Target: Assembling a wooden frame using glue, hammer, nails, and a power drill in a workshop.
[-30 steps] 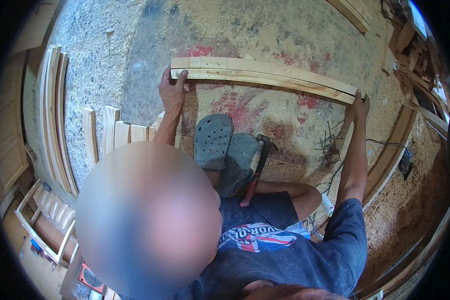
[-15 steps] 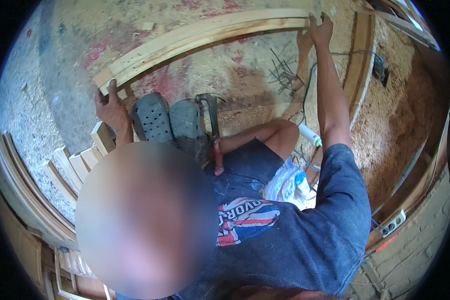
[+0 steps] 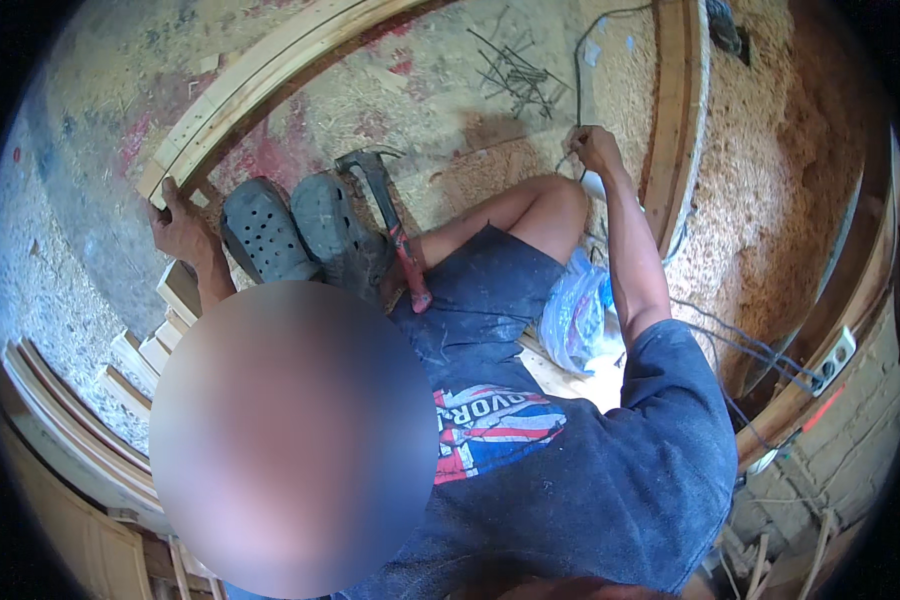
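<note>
My left hand grips the near end of a pair of long pale wooden strips, its thumb on top. The strips lie side by side on the floor, and their far end runs out of view. My right hand is by my bent knee with its fingers curled together, beside a black cable and just above a white bottle. What those fingers hold, if anything, is hidden. A claw hammer with a red and black handle leans between my grey clogs and my lap.
Several long nails lie heaped on the dusty floor. A wooden beam runs along the right, with sawdust beyond it. Near my lap is a plastic bag; a white power strip is at far right. Cut wood pieces stand at left.
My right hand has let go of the strips' far end and come back toward my knee. My left hand keeps its hold. The view has shifted, so the strips' far end is out of frame.
</note>
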The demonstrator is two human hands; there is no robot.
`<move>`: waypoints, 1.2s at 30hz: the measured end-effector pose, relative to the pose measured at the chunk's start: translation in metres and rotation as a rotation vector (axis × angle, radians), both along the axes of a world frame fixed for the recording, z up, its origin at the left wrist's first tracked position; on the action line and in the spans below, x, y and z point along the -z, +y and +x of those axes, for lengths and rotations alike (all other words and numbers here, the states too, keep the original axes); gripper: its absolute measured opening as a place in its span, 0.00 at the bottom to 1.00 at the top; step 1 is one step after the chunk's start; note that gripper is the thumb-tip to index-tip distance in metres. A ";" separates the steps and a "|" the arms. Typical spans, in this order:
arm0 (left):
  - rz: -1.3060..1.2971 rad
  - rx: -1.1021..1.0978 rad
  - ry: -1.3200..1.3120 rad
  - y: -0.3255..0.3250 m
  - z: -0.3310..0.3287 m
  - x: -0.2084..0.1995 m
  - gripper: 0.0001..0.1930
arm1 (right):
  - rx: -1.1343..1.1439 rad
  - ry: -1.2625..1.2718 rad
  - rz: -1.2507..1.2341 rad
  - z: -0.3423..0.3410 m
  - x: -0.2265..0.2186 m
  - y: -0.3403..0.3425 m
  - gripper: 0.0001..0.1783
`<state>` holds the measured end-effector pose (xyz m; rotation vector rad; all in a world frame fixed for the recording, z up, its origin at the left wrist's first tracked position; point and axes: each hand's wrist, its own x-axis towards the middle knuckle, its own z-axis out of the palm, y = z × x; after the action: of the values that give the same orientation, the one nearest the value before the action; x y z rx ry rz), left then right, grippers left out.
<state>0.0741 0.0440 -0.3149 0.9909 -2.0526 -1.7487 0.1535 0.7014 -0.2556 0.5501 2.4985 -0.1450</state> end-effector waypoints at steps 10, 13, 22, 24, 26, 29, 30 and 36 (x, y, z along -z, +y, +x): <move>0.251 -0.002 0.142 0.000 -0.010 0.019 0.20 | 0.282 0.300 -0.212 0.132 -0.001 0.013 0.15; 0.051 0.200 0.016 -0.061 -0.010 0.055 0.25 | 0.215 0.285 -0.080 0.159 0.032 0.007 0.13; -0.127 0.584 0.015 -0.066 -0.022 0.044 0.21 | 0.442 0.689 -0.098 0.192 0.194 -0.016 0.29; -0.147 0.547 0.032 -0.012 -0.034 0.054 0.20 | 0.516 0.642 -0.006 0.249 0.207 0.033 0.37; -0.141 0.447 0.049 0.019 -0.037 0.055 0.19 | 0.552 0.425 0.010 0.263 0.166 0.104 0.36; -0.369 0.296 0.068 -0.026 -0.005 0.026 0.18 | 0.392 0.940 -0.102 0.196 0.096 0.011 0.35; -0.369 0.228 0.063 -0.038 0.000 0.030 0.18 | 0.404 0.915 -0.068 0.178 0.061 0.010 0.34; -0.131 0.105 0.167 -0.034 0.005 0.034 0.20 | 0.577 0.921 -0.920 0.055 -0.140 -0.102 0.27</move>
<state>0.0789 0.0100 -0.3486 0.6862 -2.1143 -1.6592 0.2081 0.5995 -0.1157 0.8765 2.5327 -2.0173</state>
